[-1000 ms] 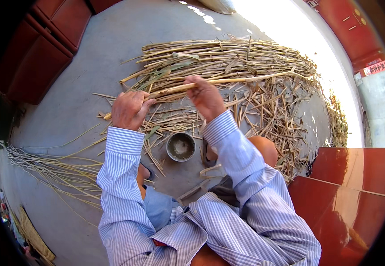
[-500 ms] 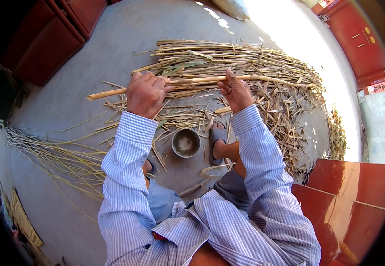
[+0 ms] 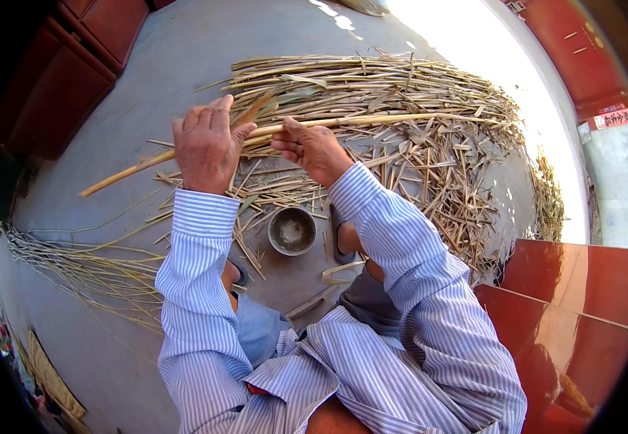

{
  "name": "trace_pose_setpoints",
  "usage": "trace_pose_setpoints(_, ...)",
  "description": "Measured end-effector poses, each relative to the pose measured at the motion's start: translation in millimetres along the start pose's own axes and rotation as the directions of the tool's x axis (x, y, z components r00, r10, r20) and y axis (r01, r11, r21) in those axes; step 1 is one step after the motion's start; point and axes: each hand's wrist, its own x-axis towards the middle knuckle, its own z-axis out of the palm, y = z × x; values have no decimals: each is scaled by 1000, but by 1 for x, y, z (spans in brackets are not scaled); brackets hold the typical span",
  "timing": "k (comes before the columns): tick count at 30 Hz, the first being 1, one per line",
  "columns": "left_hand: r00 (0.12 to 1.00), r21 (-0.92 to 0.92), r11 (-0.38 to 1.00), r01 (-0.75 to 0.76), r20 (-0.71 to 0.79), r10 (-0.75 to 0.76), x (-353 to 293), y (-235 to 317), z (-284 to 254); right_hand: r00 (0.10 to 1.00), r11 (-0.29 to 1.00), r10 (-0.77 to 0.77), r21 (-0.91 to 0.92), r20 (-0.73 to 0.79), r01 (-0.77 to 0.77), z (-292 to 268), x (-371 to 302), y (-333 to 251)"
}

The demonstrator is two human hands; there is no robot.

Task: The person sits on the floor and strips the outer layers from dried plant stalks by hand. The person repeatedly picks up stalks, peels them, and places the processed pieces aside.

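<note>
A long pale reed stalk (image 3: 127, 172) lies slantwise in front of me, its cut thick end pointing left and its thin end reaching over the pile. My left hand (image 3: 205, 148) is closed around it near the thick end. A brown dry leaf sheath (image 3: 254, 108) sticks out beside the thumb of that hand; whether the fingers also grip it is hidden. Just to the right, my right hand (image 3: 315, 152) pinches the same stalk between thumb and fingers. Behind both hands lies a broad pile of reed stalks (image 3: 372, 79), with a green leaf (image 3: 299, 94) on it.
Between my feet stands a small round bowl (image 3: 291, 231). Peeled scraps (image 3: 444, 188) litter the floor to the right. Thin yellowish stems (image 3: 97, 267) lie at the left. Red panels (image 3: 545, 333) are near right, and a dark red sofa (image 3: 53, 87) is far left.
Both hands have moved left along the stalk, the right hand more, so they are closer together. The left hand has risen slightly, and a brown leaf sheath now stands out beside it.
</note>
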Motion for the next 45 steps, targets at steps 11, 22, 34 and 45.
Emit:
trace_pose_setpoints(11,969,-184,964,193,187,-158,-16,-28,-16,962,972,-124,164,-243,167,-63,-1,-47)
trace_pose_setpoints(22,925,-186,940,287,309,-221,-17,-10,-15,962,981,-166,65,-217,184,-88,5,-57)
trace_pose_setpoints(34,979,-99,986,134,169,-116,-16,-27,-3,593,673,-376,230,-712,703,-186,-13,-110)
trace_pose_setpoints(45,926,-205,904,375,54,-373,-25,-46,-37,924,965,-22,232,-382,119,-157,29,-80)
